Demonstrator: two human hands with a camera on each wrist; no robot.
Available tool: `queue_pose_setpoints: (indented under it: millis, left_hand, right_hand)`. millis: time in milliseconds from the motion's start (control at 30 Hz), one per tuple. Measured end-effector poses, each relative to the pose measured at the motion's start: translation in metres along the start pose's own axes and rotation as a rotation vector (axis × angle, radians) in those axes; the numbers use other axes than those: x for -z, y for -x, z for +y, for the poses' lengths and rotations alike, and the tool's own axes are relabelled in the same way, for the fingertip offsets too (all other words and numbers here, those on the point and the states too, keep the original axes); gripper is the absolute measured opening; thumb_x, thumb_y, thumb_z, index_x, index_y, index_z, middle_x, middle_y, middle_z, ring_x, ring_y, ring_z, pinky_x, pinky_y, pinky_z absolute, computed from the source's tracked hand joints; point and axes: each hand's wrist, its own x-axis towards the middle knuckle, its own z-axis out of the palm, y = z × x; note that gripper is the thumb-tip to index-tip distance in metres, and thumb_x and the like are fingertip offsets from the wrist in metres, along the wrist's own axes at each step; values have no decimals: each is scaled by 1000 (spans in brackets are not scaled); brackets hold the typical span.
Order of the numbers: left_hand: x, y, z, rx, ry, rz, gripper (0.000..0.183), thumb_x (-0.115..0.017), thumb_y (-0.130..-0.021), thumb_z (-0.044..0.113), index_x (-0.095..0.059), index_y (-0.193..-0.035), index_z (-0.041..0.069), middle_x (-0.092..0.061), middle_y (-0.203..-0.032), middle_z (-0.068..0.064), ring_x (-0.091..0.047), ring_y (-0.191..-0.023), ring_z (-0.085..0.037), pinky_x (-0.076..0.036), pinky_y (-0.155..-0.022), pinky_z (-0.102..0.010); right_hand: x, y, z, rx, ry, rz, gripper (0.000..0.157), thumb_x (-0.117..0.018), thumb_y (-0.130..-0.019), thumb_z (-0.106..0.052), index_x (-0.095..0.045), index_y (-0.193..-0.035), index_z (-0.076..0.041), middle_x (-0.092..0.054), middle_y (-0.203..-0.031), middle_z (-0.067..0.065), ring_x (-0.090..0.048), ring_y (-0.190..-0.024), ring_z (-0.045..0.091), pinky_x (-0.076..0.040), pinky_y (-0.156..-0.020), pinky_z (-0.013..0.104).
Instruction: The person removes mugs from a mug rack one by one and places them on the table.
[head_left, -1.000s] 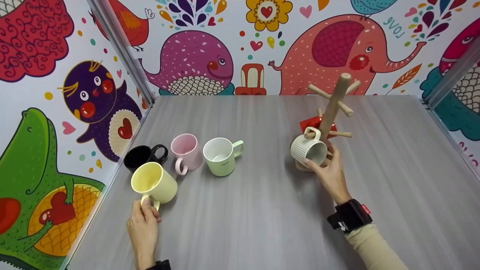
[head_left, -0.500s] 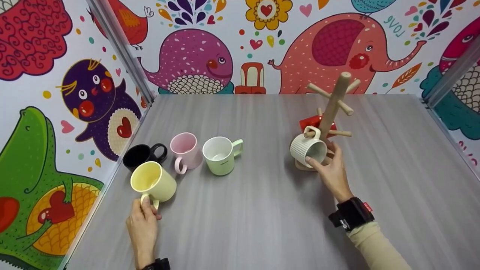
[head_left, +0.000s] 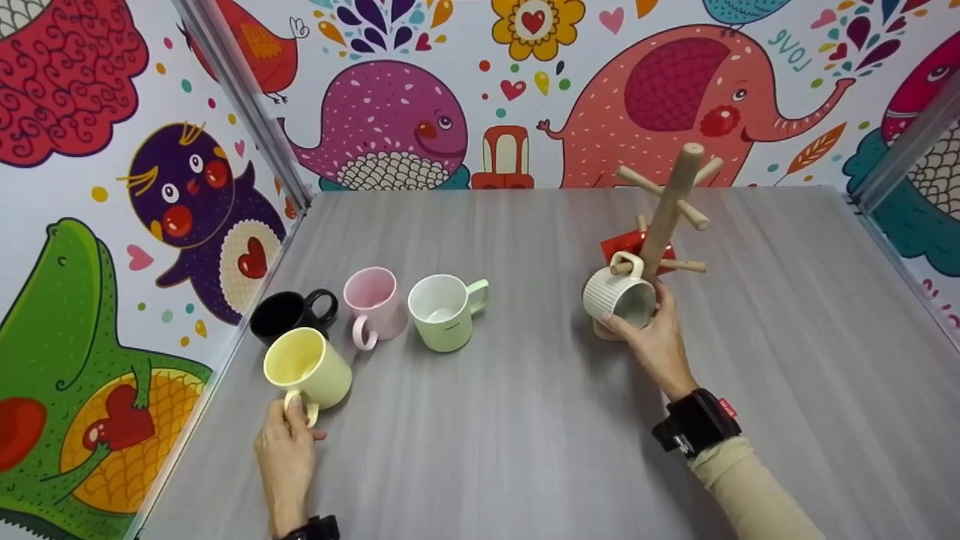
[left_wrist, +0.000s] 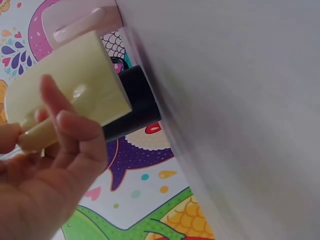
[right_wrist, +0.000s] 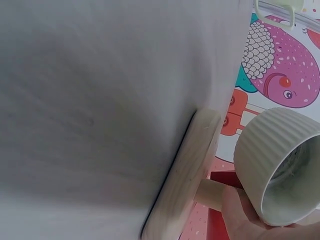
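My left hand (head_left: 286, 457) pinches the handle of a yellow mug (head_left: 319, 371). In the left wrist view the yellow mug (left_wrist: 70, 80) looks raised off the table, in front of a black mug (left_wrist: 137, 100). My right hand (head_left: 656, 341) holds a white ribbed mug (head_left: 609, 295) by its rim, thumb at the near side; the other fingers are partly hidden. That mug lies sideways, its handle looped over a low peg of the wooden mug tree (head_left: 664, 217). In the right wrist view the ribbed mug (right_wrist: 272, 150) is above the tree's base (right_wrist: 185, 175).
A red mug (head_left: 626, 242) hangs behind the tree's post. A pink mug (head_left: 379, 307) and a pale green mug (head_left: 442, 319) stand upright at the left middle of the grey table (head_left: 517, 420), beside the black mug. Printed walls border the table at the back and sides.
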Motion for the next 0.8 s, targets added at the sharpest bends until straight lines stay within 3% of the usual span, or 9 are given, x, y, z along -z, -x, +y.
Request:
queue_pose_setpoints:
  millis: [467,800]
  left_hand:
    - [5,-5,-2,45,-26,-116,29,-41,-110,15,-53,-94,-5,-65,-79,-21,-66,-74,-37,-40,-58,-32]
    - [5,-6,-3,45,-28,-155,28,-40,-109,14,-53,-97,-7,-65,-86,-25,-68,-77,-39,-41,-60,-32]
  right_hand:
    - [-5,-6,2,-10,10,19,95,-83,-80,-14,-24,-151,8,-36,-148,27,-38,-135,36,-26,-114,49]
    - [-6,-7,2,-7,43,26,96,-84,-79,-16,-25,-151,8,-36,-148,27,-39,-134,37,-28,-113,50]
